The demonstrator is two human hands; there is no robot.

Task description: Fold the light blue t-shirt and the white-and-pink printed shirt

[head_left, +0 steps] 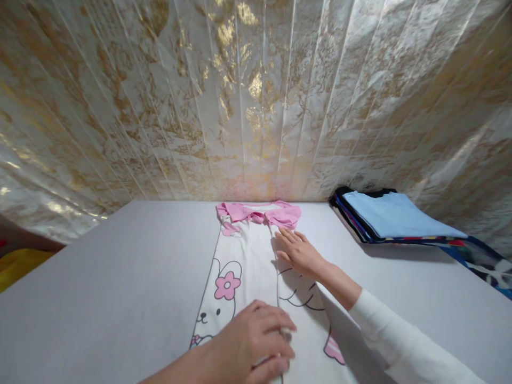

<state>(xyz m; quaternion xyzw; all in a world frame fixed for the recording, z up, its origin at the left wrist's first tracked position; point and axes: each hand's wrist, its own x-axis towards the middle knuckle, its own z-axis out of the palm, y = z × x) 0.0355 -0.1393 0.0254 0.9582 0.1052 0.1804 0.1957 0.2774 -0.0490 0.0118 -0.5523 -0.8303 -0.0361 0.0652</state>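
A white nightdress [258, 266] with a pink collar [284, 214] lies lengthwise on the white table, its collar near the back edge. Its sides are folded inward, meeting along a line down the middle. A cartoon animal face with a pink flower [227, 286] is printed on the left part. My right hand [298, 252] lies flat on the cloth just below the collar, fingers stretched out. Closer to me, my left hand [262, 341] is over the lower middle of the nightdress, fingers loosely bent and apart; nothing shows in it. The garment's bottom end is out of view.
A stack of folded clothes [404, 216], light blue on top, sits at the back right, with a dark blue and white cloth [490, 266] beside it. Behind the white table [120, 288] hangs a shiny gold-patterned sheet [256, 106]. At the left edge is another person's arm [28, 237] above something yellow [22, 264].
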